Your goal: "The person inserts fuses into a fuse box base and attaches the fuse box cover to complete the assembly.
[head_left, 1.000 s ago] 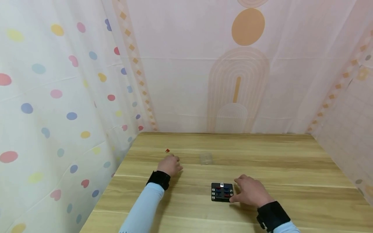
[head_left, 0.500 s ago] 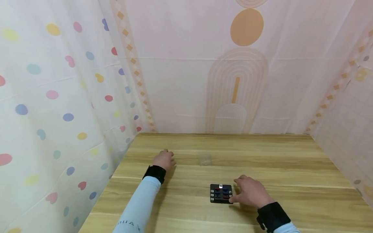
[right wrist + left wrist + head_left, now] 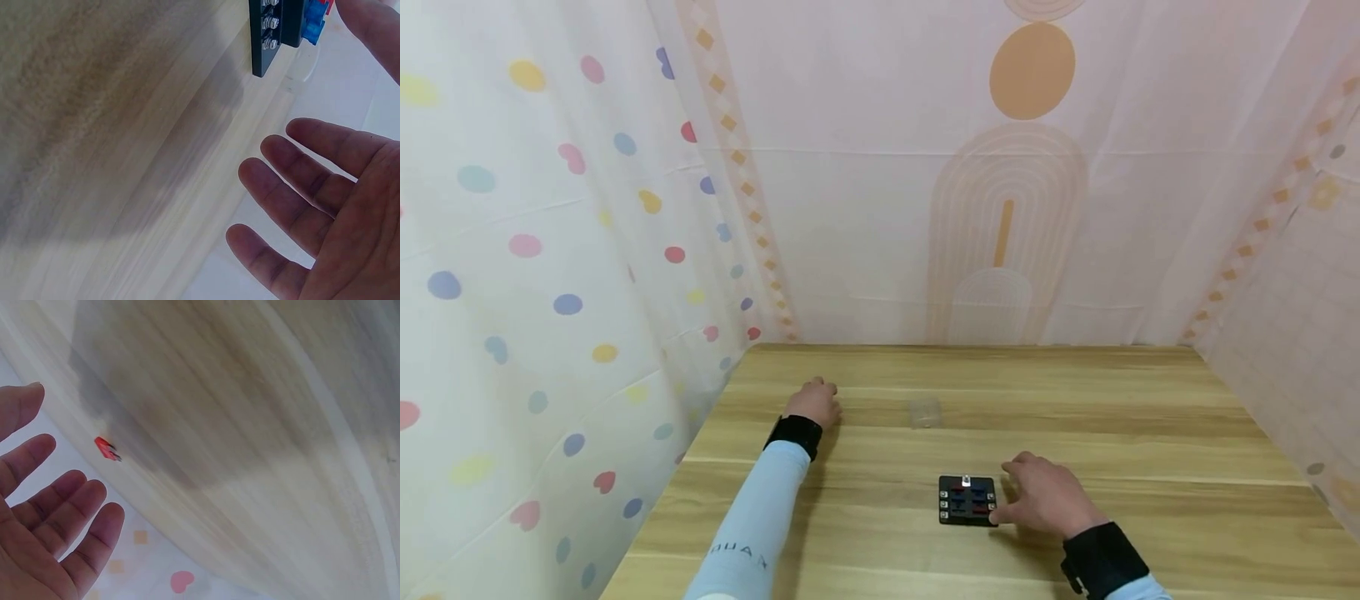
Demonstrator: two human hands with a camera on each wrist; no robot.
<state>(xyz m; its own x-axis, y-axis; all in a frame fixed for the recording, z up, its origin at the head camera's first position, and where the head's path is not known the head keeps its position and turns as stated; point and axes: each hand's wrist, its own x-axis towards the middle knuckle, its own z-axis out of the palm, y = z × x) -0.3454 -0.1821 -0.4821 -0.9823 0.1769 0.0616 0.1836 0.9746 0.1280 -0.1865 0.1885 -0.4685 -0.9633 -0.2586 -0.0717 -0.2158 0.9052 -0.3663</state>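
My left hand point(image 3: 814, 402) reaches over the far left of the table, fingers spread and holding nothing. In the left wrist view a small red blade fuse point(image 3: 107, 449) with two metal prongs lies on the wood just beyond the fingertips. The hand hides it in the head view. A black fuse block point(image 3: 967, 501), set with blue and red fuses and metal screws, lies flat near the table's middle. My right hand point(image 3: 1047, 495) is at its right side, thumb right at the block's near right corner, the other fingers extended and apart from it.
A clear plastic cover point(image 3: 926, 412) lies on the wooden table point(image 3: 1075, 400) behind the block. Patterned curtains point(image 3: 850, 242) hang along the table's far edge and on both sides.
My left hand has moved farther out and to the left, over the red fuse, which it now hides in the head view. My right hand stays beside the fuse block.
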